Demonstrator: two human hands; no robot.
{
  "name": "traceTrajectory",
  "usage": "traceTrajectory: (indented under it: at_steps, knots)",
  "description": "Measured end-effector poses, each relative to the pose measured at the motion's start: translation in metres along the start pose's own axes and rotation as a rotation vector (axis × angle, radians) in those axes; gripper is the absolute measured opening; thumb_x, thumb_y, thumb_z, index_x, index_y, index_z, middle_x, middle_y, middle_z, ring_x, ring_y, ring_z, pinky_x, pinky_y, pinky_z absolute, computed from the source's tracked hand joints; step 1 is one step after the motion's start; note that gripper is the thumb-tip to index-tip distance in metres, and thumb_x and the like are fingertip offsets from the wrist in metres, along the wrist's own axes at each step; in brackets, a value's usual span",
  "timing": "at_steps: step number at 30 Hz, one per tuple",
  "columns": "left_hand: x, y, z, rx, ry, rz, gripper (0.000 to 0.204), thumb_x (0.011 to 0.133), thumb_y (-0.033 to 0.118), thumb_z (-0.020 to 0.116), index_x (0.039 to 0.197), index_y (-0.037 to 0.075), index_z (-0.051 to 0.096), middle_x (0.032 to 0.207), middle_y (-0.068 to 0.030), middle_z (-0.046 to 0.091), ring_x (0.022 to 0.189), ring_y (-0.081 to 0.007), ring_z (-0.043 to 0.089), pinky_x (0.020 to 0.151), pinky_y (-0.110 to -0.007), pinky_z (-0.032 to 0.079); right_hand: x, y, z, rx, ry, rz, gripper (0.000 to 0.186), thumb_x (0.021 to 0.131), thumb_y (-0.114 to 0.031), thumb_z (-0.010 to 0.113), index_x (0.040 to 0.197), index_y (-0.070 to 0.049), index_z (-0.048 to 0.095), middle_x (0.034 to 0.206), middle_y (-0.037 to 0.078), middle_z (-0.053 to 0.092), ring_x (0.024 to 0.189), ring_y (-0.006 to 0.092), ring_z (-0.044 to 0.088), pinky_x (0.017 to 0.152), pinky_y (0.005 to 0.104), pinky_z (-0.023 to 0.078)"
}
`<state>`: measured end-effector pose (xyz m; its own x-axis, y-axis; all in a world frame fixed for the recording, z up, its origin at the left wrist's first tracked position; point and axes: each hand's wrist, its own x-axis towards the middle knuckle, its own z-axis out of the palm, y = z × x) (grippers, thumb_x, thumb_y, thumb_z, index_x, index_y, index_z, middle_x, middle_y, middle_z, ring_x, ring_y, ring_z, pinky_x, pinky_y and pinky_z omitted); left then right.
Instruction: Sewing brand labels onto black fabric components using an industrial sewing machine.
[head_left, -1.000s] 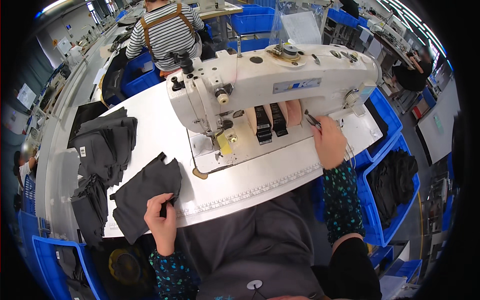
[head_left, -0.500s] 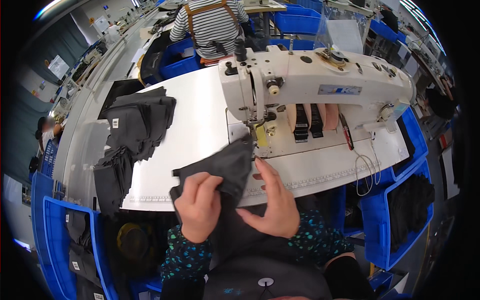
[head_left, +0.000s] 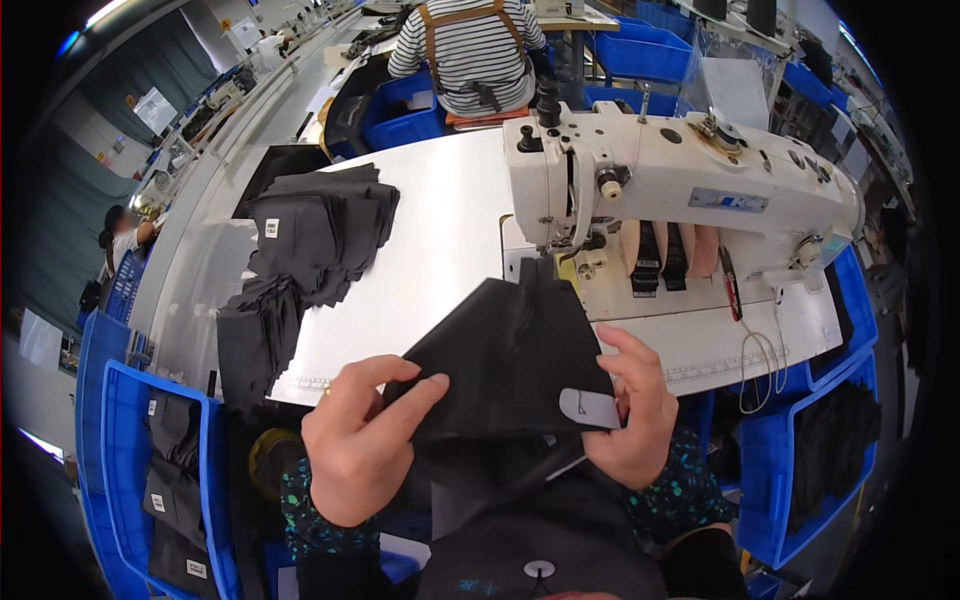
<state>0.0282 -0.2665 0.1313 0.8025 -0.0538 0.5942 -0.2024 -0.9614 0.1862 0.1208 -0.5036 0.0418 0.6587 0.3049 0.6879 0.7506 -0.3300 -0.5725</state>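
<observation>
From my remote seat I see the left hand point(head_left: 358, 445) closed down narrow, its fingers gripping the left edge of a dark cloth piece point(head_left: 490, 365). The right hand point(head_left: 635, 410) is curled, holding the cloth's right edge beside a pale rounded tab point(head_left: 588, 408); I can't make out where its thumb sits. The cloth spans the gap between both hands, raised over the near edge of the white table point(head_left: 445, 230). Its far tip is near the needle end of the sewing machine point(head_left: 680, 175); I cannot tell whether they touch. A dark cloth stack point(head_left: 325, 235) lies far left.
</observation>
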Motion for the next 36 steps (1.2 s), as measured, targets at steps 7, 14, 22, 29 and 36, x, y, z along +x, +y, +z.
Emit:
traceTrajectory:
  at_steps: [7,14,22,29,36]
  knots:
    - [-0.012,-0.055,0.053,-0.184,-0.523,0.116,0.033,0.094,0.028,0.076,0.115,0.001,0.072,0.126,-0.0173,0.068,0.098,-0.0307,0.070,0.084,-0.033,0.056,-0.033,0.016,0.009,-0.212,-0.319,0.103,0.063,0.062,0.004,0.071,0.123,-0.004,0.059,0.150,0.017,0.051,0.086,0.0308,0.073,0.066,0.0369,0.060]
    - [-0.011,-0.062,0.112,-0.769,-0.607,-0.618,0.033,0.102,0.026,0.069,0.118,-0.003,0.069,0.105,-0.0083,0.072,0.097,-0.0145,0.066,0.080,-0.030,0.055,-0.043,0.021,0.014,-0.181,-0.328,0.086,0.066,0.061,0.008,0.070,0.125,-0.003,0.059,0.148,0.018,0.054,0.085,0.0283,0.073,0.064,0.0354,0.059]
    - [-0.011,-0.047,0.117,-0.945,-0.488,-0.766,0.018,0.098,0.016,0.073,0.095,-0.002,0.074,0.073,0.0061,0.063,0.064,-0.0007,0.051,0.056,-0.019,0.041,-0.068,0.029,0.023,0.056,-0.172,0.017,0.064,0.064,0.015,0.063,0.126,0.001,0.053,0.143,0.026,0.057,0.107,0.0393,0.071,0.075,0.0372,0.063]
    - [-0.006,-0.036,0.088,-0.673,-0.435,-0.421,0.015,0.092,0.009,0.077,0.090,-0.004,0.070,0.078,-0.0031,0.069,0.071,-0.0090,0.061,0.065,-0.025,0.049,-0.041,0.014,-0.011,0.288,-0.452,0.236,0.084,0.071,-0.048,0.091,0.130,0.002,0.058,0.123,0.021,0.067,0.107,0.0346,0.070,0.090,0.0386,0.057]
    - [-0.004,-0.016,0.084,-0.603,-0.417,-0.157,0.014,0.087,0.007,0.080,0.091,-0.003,0.071,0.081,-0.0082,0.071,0.075,-0.0153,0.067,0.071,-0.028,0.052,0.002,0.023,0.013,0.425,-0.449,0.390,0.026,0.086,-0.018,0.082,0.101,0.000,0.071,0.089,0.013,0.072,0.077,0.0255,0.069,0.070,0.0336,0.054]
